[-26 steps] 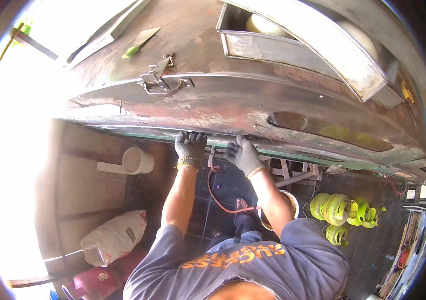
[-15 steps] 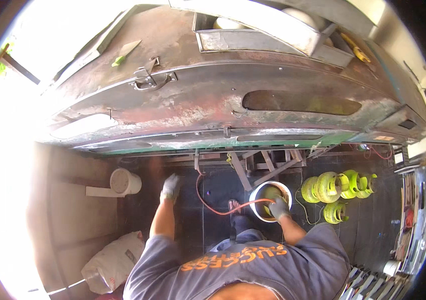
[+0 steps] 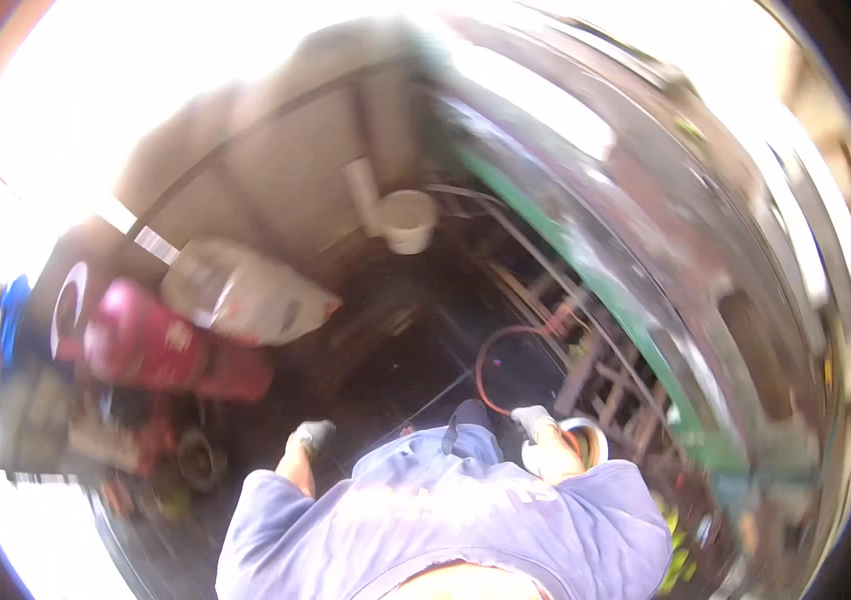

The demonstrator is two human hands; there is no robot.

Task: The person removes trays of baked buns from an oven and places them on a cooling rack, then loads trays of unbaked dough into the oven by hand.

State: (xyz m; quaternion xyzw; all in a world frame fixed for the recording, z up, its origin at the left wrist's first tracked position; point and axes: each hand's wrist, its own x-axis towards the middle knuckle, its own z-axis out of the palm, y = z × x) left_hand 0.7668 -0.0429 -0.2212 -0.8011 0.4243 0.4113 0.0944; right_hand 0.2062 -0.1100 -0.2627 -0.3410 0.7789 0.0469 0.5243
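Observation:
My left hand [image 3: 315, 437], in a grey work glove, hangs over the dark floor beside my left leg. It touches nothing that I can see, and its fingers are smeared by motion. My right hand [image 3: 535, 421], also gloved, is closed where the orange hose [image 3: 482, 368] ends, just over the near-left side of a white bucket [image 3: 598, 441]. The hose curves back from there toward the stand under the big metal cart. My right forearm covers much of the bucket, so its contents barely show.
The cart's green lower edge [image 3: 546, 222] slants across the right. A white pail [image 3: 409, 220] stands by the far wall. At left are a bulging white sack [image 3: 236, 285] and a pink gas cylinder [image 3: 151, 335]. Yellow-green cylinders [image 3: 681, 555] show partly behind my right shoulder.
My view has swung to the left, bringing in the pink cylinder and more of the sack. My right hand has shifted from inside the bucket to its left side. My left hand has come nearer my body.

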